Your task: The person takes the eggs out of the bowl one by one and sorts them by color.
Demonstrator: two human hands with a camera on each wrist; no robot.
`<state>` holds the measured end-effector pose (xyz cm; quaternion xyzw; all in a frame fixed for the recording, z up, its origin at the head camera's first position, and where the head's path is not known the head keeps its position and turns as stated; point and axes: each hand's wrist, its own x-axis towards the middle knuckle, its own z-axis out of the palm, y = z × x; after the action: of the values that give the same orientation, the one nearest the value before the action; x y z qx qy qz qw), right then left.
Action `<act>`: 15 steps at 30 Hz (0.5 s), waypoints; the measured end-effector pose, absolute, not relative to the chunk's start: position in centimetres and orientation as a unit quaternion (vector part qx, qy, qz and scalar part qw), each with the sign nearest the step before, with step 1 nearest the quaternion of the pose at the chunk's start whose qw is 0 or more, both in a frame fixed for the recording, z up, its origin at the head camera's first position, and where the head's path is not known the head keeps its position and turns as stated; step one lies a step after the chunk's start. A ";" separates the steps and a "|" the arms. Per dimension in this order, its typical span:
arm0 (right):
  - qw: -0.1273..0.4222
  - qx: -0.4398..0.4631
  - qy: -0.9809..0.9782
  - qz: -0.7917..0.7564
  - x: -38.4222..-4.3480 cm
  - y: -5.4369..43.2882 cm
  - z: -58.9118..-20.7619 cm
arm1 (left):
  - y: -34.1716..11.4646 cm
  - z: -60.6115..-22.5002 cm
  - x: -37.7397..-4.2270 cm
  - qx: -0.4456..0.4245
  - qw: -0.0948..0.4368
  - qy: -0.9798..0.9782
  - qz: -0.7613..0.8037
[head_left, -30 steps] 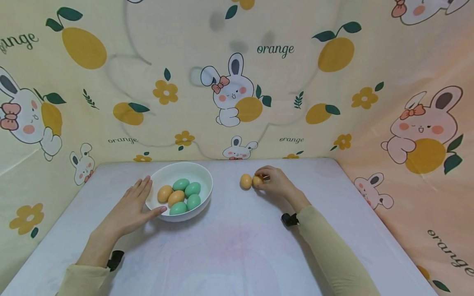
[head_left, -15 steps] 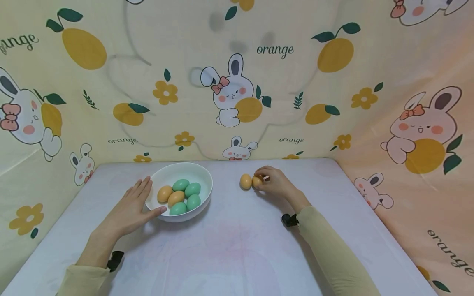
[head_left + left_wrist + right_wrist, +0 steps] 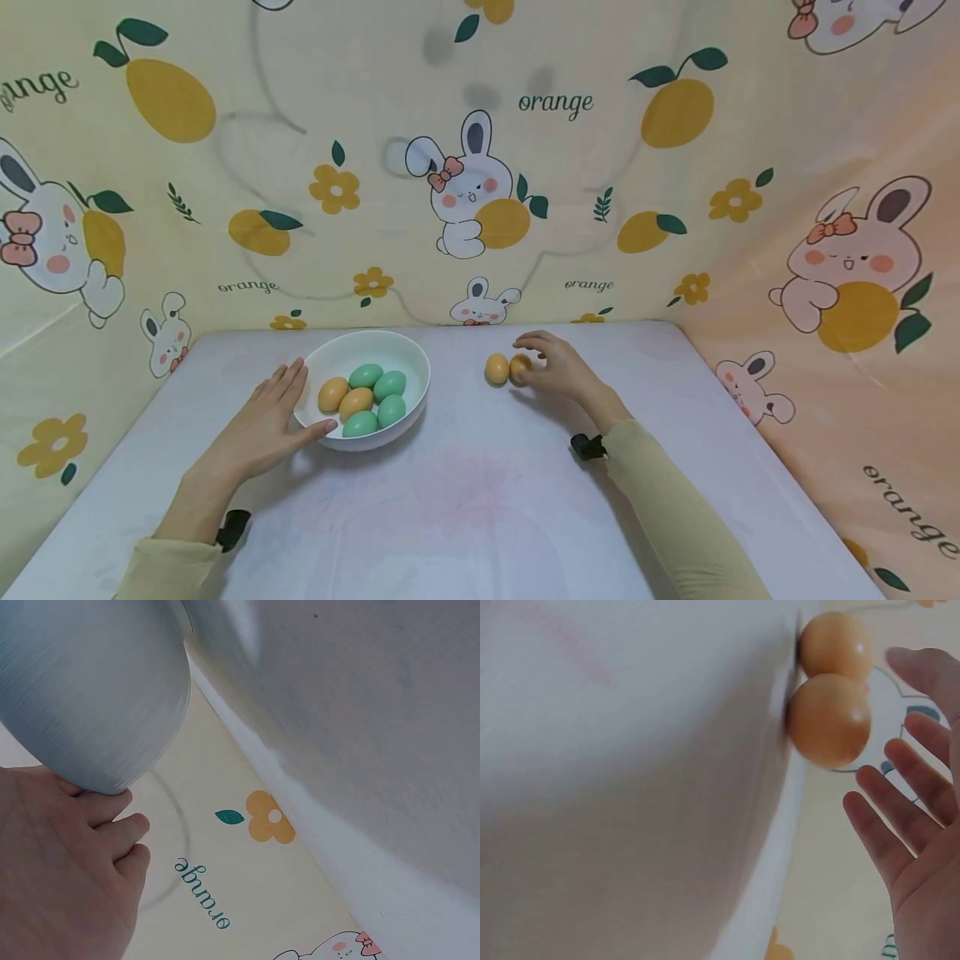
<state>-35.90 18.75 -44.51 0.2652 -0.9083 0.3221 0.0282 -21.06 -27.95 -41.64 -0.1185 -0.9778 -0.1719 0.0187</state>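
A white bowl (image 3: 405, 360) stands on the table, left of the middle, with two brown eggs (image 3: 333, 394) and several green eggs (image 3: 391, 410) in it. My left hand (image 3: 258, 425) lies against its left side, fingers straight and thumb at the near rim; in the left wrist view the fingertips touch the bowl's outer wall (image 3: 112, 682). To the right, two more brown eggs sit side by side, a left one (image 3: 497, 369) and a right one (image 3: 519, 367). My right hand (image 3: 562, 367) is beside the right egg, fingers spread; the right wrist view shows them apart from both eggs (image 3: 831, 720).
The table (image 3: 480, 500) has a pale white cover. Behind it and along both sides hangs a cream cloth (image 3: 570, 167) printed with rabbits and oranges. A dark strap piece (image 3: 587, 446) sits at my right wrist, another (image 3: 234, 529) at my left.
My right hand's fingers have loosened and spread away from the right brown egg, which stays beside the other one. The left hand and the bowl have not moved.
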 end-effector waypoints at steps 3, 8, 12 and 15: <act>0.041 0.275 -0.905 0.322 -35.6 18.3 -43.9 | -28.0 -41.6 -21.0 -0.118 0.019 -0.977 -0.174; 0.069 0.298 -0.896 0.323 -35.1 17.0 -42.8 | -28.0 -41.7 -21.0 -0.119 0.018 -0.977 -0.175; 0.088 0.319 -0.888 0.320 -34.8 15.7 -42.0 | -28.0 -41.7 -21.1 -0.118 0.016 -0.978 -0.173; 0.099 0.342 -0.877 0.322 -34.6 14.6 -41.4 | -27.9 -41.7 -21.1 -0.116 0.014 -0.978 -0.172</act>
<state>-34.63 14.61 -41.38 0.3417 -0.8774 0.3221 0.0986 -21.14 -27.94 -41.71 -0.1164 -0.9781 -0.1718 0.0142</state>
